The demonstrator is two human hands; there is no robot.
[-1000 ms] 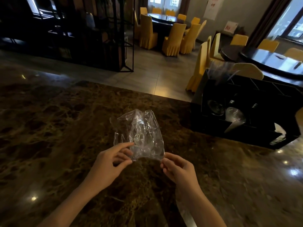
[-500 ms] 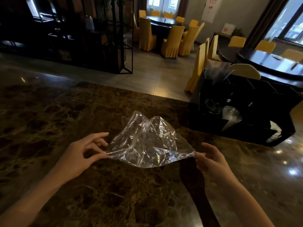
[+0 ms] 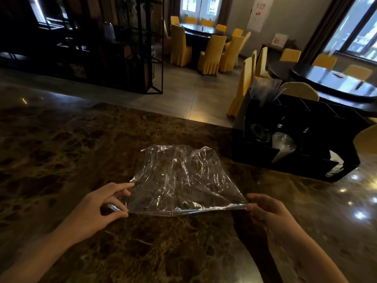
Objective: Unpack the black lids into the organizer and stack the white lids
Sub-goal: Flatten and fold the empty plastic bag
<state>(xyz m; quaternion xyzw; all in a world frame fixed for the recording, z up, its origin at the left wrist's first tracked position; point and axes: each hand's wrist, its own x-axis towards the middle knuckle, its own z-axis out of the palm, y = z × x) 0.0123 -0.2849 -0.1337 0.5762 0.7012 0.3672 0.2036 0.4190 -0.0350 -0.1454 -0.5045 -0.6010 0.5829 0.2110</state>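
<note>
Head view: left hand (image 3: 98, 207) and right hand (image 3: 267, 209) nearest, each pinching one near corner of an empty clear plastic bag (image 3: 183, 180), stretched flat just above the marble counter (image 3: 61, 152). Unpacking apparently finished for this bag; next, probably set it aside. Farther right, black organizer (image 3: 295, 168), dark round shapes inside, likely black lids (image 3: 261, 131). White lids unclear.

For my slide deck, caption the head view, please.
Both hands stretch an empty clear plastic bag above the marble counter, beside the organizer.
</note>
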